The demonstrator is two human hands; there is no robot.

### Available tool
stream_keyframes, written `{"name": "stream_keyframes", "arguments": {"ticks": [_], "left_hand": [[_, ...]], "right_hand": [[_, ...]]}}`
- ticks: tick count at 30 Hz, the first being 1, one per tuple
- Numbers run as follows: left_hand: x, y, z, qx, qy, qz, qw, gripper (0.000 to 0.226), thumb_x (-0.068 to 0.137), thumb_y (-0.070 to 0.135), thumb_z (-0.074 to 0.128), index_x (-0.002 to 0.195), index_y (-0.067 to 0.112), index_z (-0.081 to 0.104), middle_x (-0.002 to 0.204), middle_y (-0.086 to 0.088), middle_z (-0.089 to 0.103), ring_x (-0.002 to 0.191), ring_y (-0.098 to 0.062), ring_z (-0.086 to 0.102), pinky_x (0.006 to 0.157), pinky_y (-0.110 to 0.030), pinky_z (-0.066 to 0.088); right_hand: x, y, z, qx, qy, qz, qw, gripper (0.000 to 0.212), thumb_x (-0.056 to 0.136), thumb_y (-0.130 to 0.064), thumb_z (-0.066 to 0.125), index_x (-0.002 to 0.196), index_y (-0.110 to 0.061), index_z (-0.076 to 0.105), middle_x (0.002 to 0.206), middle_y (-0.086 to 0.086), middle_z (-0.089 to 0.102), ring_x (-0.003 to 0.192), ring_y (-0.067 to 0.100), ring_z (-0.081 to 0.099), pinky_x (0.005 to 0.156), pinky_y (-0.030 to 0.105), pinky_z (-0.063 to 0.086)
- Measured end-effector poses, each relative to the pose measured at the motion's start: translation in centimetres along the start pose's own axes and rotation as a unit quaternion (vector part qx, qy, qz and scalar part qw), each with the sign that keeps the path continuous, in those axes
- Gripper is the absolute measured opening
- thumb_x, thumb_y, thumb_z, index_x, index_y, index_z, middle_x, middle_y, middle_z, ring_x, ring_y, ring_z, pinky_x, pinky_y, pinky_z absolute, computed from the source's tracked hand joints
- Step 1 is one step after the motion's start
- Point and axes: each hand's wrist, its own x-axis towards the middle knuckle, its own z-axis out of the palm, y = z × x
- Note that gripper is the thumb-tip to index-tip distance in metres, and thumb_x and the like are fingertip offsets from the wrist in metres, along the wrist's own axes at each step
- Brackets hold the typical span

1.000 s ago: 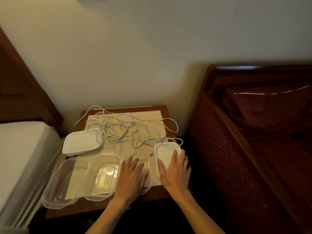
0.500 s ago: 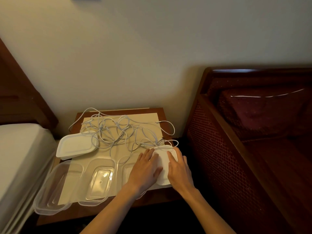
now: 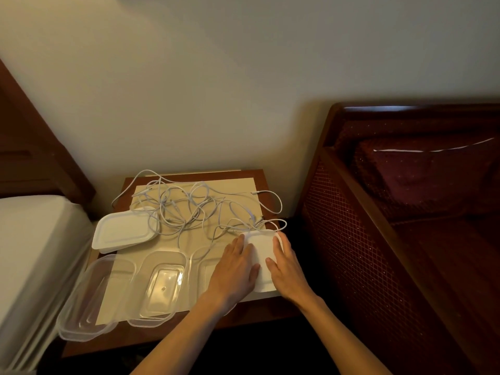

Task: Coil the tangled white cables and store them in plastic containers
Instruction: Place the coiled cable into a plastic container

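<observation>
Flanking white lid [image 3: 261,255], both hands [image 3: 234,274]; lengthwise near-far.

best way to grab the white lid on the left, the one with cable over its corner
Take the white plastic lid by its near-left edge, coming from the bed side. It lies flat, and the tangled white cables drape over its far-right corner, so lifting there would likely drag them.

There is one camera, worn on the person's head. It looks forward and down at a small wooden table [image 3: 243,309] close below, with the wall [image 3: 243,90] behind. The wide picture bends at the edges.
</observation>
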Motion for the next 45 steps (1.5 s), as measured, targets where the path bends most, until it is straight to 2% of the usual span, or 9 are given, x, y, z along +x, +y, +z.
{"name": "stream_keyframes", "arguments": {"ticks": [9,13,21,24,28,35,39,41,45], "left_hand": [[0.9,0.0,-1.5,0.032,-0.065,-0.026,0.997,0.043,0.097,0.035,0.048,0.133,0.013,0.039,0.158,-0.011,0.017,0.139,-0.032,0.029,0.109,-0.04,0.031],[0.7,0.6,-1.4,0.038,-0.077,-0.033,0.996,0.048,0.094,0.041,0.051,0.133,0.014,0.042,0.157,-0.011,0.019,0.131,-0.031,0.038,0.102,-0.04,0.038],[1.0,1.6,-1.6,0.037,-0.103,-0.03,0.993,0.07,0.089,0.045,0.058,0.139,0.005,0.03,0.159,-0.017,0.014,0.144,-0.033,0.02,0.118,-0.04,0.018],[1.4,1.3,-1.8,0.047,-0.101,-0.014,0.994,0.075,0.087,0.045,0.061,0.142,0.008,0.026,0.153,-0.013,0.026,0.141,-0.029,0.025,0.119,-0.039,0.015],[1.4,1.5,-1.7,0.074,-0.116,-0.013,0.99,0.072,0.09,0.045,0.057,0.142,0.005,0.028,0.157,-0.016,0.017,0.142,-0.033,0.022,0.118,-0.04,0.017],[0.5,1.7,0.3,0.111,-0.135,-0.027,0.984,0.069,0.102,0.037,0.028,0.152,0.0,-0.004,0.158,-0.022,-0.018,0.147,-0.033,-0.017,0.12,-0.045,-0.007],[-0.1,1.9,2.0,0.113,-0.099,-0.053,0.987,0.082,0.089,0.057,-0.007,0.151,0.003,-0.012,0.157,-0.017,-0.024,0.145,-0.029,-0.024,0.118,-0.045,-0.016],[-0.1,1.7,2.6,0.118,-0.076,-0.05,0.989,0.088,0.086,0.059,-0.009,0.152,0.001,-0.003,0.158,-0.019,-0.015,0.147,-0.03,-0.016,0.117,-0.045,-0.015],[-0.1,1.4,3.2,0.134,-0.059,-0.045,0.988,0.076,0.097,0.055,0.023,0.142,-0.005,0.039,0.152,-0.024,0.03,0.144,-0.033,0.025,0.114,-0.049,0.009]], "right_hand": [[0.4,-0.3,-0.3,0.018,-0.002,0.0,1.0,0.055,0.104,-0.02,0.037,0.155,-0.014,0.017,0.162,-0.003,0.002,0.134,0.024,0.028,0.112,0.03,0.028],[0.4,0.4,-1.6,0.1,-0.001,0.02,0.995,0.051,0.1,-0.007,0.047,0.149,-0.01,0.035,0.149,-0.003,0.025,0.131,0.007,0.033,0.1,0.008,0.025],[-0.4,1.3,-1.0,0.009,-0.01,0.004,1.0,0.05,0.1,-0.019,0.034,0.15,-0.027,0.028,0.136,0.0,0.029,0.116,0.016,0.041,0.098,0.035,0.044],[-0.7,0.8,-0.6,-0.026,0.015,0.006,1.0,0.055,0.099,-0.023,0.036,0.15,-0.026,0.019,0.139,-0.002,0.027,0.115,0.021,0.045,0.089,0.039,0.049],[-0.7,0.6,-0.5,-0.048,0.013,0.019,0.999,0.06,0.098,-0.025,0.035,0.152,-0.025,0.009,0.146,-0.003,0.022,0.116,0.021,0.043,0.088,0.04,0.049],[-0.4,1.5,-0.7,-0.049,-0.03,-0.049,0.997,0.059,0.102,-0.019,0.029,0.156,-0.021,0.006,0.162,-0.015,-0.007,0.148,0.01,0.006,0.117,0.046,0.023],[-0.3,2.1,-1.0,-0.031,-0.076,-0.056,0.995,0.062,0.105,-0.027,0.029,0.155,-0.029,-0.008,0.158,-0.022,-0.019,0.146,0.0,-0.018,0.121,0.046,-0.003],[-0.4,2.1,-1.3,-0.056,-0.092,-0.068,0.992,0.062,0.106,-0.03,0.026,0.154,-0.028,-0.013,0.157,-0.02,-0.024,0.144,-0.001,-0.025,0.12,0.047,-0.011],[-0.5,2.3,-1.0,-0.112,-0.081,-0.084,0.987,0.062,0.106,-0.031,0.022,0.154,-0.02,-0.015,0.157,-0.015,-0.03,0.141,0.001,-0.032,0.117,0.049,-0.018]]}}
